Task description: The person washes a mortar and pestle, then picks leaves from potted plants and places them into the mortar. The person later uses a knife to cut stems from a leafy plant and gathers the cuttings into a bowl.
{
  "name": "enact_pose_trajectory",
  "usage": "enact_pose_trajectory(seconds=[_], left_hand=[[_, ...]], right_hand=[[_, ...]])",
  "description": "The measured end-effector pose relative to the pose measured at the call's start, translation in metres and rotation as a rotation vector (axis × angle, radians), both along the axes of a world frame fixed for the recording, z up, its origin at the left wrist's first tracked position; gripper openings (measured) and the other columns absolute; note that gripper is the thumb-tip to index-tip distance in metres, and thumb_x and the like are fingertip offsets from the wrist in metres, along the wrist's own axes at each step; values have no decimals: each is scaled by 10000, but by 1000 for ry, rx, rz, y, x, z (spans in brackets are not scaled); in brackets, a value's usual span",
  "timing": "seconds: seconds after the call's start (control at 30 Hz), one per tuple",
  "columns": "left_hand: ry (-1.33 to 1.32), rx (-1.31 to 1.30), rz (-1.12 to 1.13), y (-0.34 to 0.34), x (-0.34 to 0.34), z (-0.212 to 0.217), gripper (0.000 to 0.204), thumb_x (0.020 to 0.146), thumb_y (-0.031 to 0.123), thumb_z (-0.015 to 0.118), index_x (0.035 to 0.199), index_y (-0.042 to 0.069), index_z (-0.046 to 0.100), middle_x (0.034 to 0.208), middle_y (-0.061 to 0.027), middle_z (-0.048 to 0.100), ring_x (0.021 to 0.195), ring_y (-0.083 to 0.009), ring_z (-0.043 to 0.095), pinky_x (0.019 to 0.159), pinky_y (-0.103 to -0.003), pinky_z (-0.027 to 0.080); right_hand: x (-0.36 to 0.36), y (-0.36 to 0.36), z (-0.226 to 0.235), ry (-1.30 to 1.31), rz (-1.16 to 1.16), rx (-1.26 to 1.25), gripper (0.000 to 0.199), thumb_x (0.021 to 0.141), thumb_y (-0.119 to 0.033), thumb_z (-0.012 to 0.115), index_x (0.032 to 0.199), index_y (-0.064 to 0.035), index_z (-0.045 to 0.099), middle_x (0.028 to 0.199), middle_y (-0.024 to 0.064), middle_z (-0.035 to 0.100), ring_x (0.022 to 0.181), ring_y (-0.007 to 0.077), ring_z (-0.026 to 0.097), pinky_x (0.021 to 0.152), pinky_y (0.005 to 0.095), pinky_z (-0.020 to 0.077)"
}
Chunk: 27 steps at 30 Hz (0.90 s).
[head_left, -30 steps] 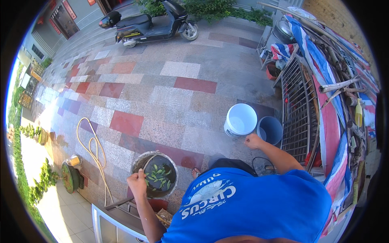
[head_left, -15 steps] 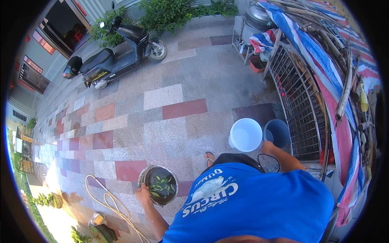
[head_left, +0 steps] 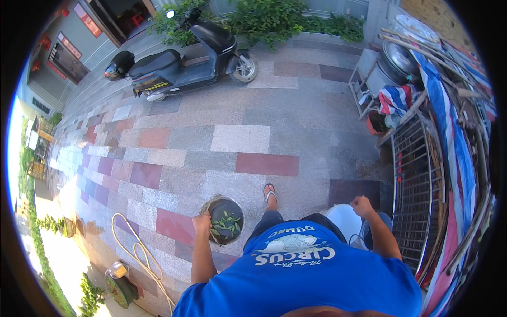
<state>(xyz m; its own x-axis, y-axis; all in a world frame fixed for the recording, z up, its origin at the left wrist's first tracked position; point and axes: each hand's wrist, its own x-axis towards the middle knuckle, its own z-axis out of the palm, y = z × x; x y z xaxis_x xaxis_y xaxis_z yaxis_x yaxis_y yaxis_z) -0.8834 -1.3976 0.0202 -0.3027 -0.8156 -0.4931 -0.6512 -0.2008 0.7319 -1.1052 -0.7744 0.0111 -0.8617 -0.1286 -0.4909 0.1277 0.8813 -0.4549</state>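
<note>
My left hand (head_left: 202,220) is closed on the rim of a round bucket (head_left: 208,205) with a dark inside. Green leaves (head_left: 226,224) lie in it. On the right, my right hand (head_left: 361,206) makes a fist over a white bucket (head_left: 343,217) and a darker bucket (head_left: 386,222), both partly hidden by my shirt and arm. A thin dark loop, perhaps a handle, runs below that fist; what the fingers hold cannot be made out. My sandalled foot (head_left: 270,195) is on the paving between the two hands.
A black scooter (head_left: 195,68) is parked at the far left. A barred metal frame (head_left: 417,185) stands at right beside striped tarp (head_left: 449,137) and piled sticks. A yellow hose (head_left: 142,251) curls over the tiles (head_left: 240,138) at lower left, near a lidded green container (head_left: 121,290).
My view has shifted, and I have stepped forward along the paving. My left hand keeps the leaf-filled bucket. The white and dark buckets now sit closer to my body, partly covered.
</note>
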Motion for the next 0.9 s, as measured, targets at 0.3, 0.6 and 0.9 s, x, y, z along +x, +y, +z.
enact_pose_trajectory(seconds=[0.3, 0.6, 0.9], left_hand=[[-294, -48, -244, -36, -171, -29, 396, 852, 320, 711, 745, -61, 714, 728, -197, 707, 633, -290, 703, 655, -412, 558], [-340, -98, -514, -102, -344, -91, 465, 848, 381, 674, 878, -78, 740, 987, -281, 719, 982, -417, 708, 908, -459, 543], [-364, -62, -582, -152, -501, -152, 412, 841, 335, 691, 808, -74, 727, 886, -262, 722, 909, -417, 708, 855, -468, 539]], right_hand=[[-94, 3, -32, -111, 84, 86, 160, 841, -184, 694, 885, -40, 750, 822, 132, 743, 766, 268, 741, 660, 397, 603], [-198, -77, 13, -195, -210, -71, 165, 899, -118, 645, 846, 34, 683, 655, 121, 667, 530, 197, 665, 470, 320, 535], [-336, -6, -102, -22, 313, 229, 208, 876, -205, 623, 862, -24, 725, 883, 217, 721, 858, 390, 706, 769, 452, 565]])
